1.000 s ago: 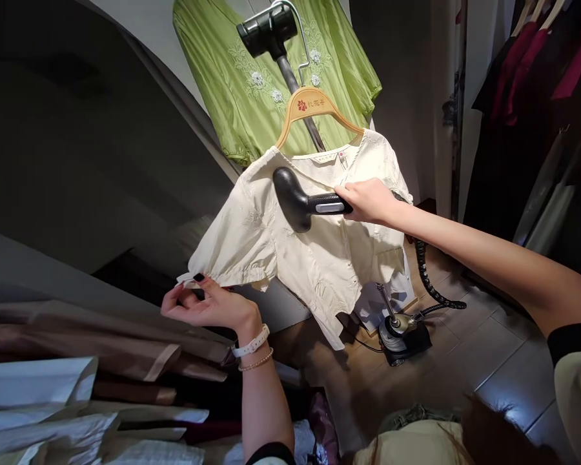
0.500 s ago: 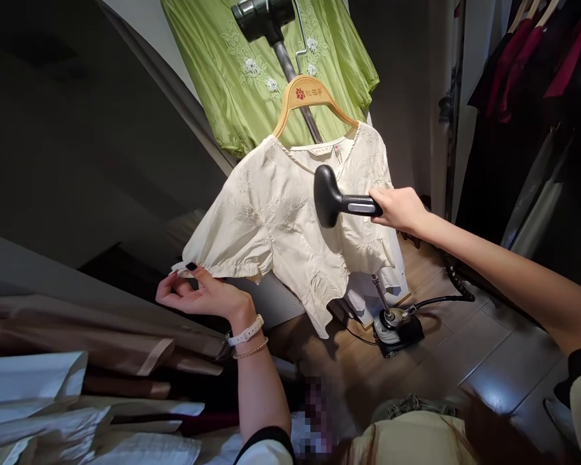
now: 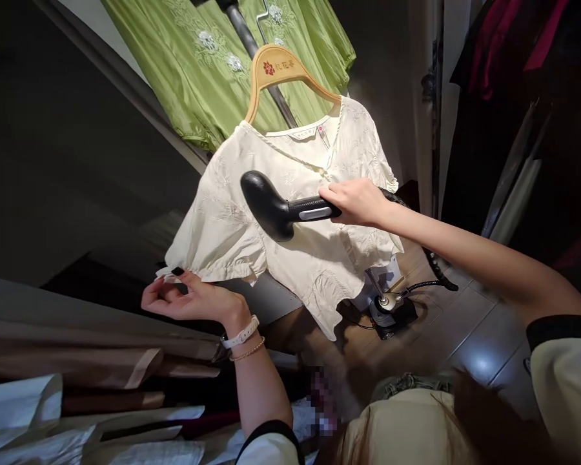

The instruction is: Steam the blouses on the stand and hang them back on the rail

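A cream embroidered blouse (image 3: 314,258) hangs tilted from a wooden hanger (image 3: 283,68) with a red flower mark. My left hand (image 3: 193,297) pinches the cuff of its left-side sleeve between thumb and fingers, pulling the sleeve outward. Wrapped round the handle of a black garment steamer head (image 3: 268,206) is my right hand (image 3: 356,201). The steamer head lies over the front of the blouse, near that sleeve's seam; whether it touches the cloth I cannot tell. The cloth behind it is hidden.
Behind the blouse hangs a green blouse (image 3: 184,84) with white flowers, beside a dark pole (image 3: 242,29). The steamer's base (image 3: 392,316) and black hose (image 3: 423,284) are on the tiled floor. Garments hang at lower left, including a brown one (image 3: 77,342), and dark ones at right.
My right hand has moved the steamer head leftward across the blouse front, from the neckline's middle toward the sleeve. My left hand keeps its pinch on the cuff. The view has shifted slightly.
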### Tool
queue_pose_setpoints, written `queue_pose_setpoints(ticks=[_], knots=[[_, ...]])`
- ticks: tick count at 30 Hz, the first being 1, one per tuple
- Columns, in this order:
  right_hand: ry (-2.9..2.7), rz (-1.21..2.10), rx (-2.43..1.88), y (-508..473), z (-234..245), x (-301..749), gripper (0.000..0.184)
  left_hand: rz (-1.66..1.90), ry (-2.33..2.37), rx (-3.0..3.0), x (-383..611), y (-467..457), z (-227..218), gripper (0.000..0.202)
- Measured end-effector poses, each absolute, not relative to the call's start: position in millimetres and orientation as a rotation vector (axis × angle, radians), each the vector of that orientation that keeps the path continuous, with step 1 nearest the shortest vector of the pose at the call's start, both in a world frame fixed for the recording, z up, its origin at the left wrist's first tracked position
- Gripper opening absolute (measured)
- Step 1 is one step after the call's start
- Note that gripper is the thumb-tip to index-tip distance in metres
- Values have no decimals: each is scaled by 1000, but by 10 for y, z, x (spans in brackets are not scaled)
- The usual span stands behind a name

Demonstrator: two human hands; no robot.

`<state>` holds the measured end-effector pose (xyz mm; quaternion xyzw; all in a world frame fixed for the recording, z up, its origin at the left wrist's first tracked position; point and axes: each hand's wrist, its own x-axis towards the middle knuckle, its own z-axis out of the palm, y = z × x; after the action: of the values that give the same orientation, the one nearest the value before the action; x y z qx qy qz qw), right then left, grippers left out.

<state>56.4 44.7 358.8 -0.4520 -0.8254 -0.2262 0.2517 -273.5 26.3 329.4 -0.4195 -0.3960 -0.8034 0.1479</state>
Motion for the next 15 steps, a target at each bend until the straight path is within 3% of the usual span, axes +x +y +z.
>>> queue_pose_setpoints(ticks=[7, 15], knots=[[-2230, -528, -1353, 511, 3350, 513, 49, -2372, -1024, -1128, -2806, 301, 3311, 32], [-2254, -329, -1574, 473, 2811, 598, 38, -2337, -1091, -1154, -2815, 227, 3328, 31]])
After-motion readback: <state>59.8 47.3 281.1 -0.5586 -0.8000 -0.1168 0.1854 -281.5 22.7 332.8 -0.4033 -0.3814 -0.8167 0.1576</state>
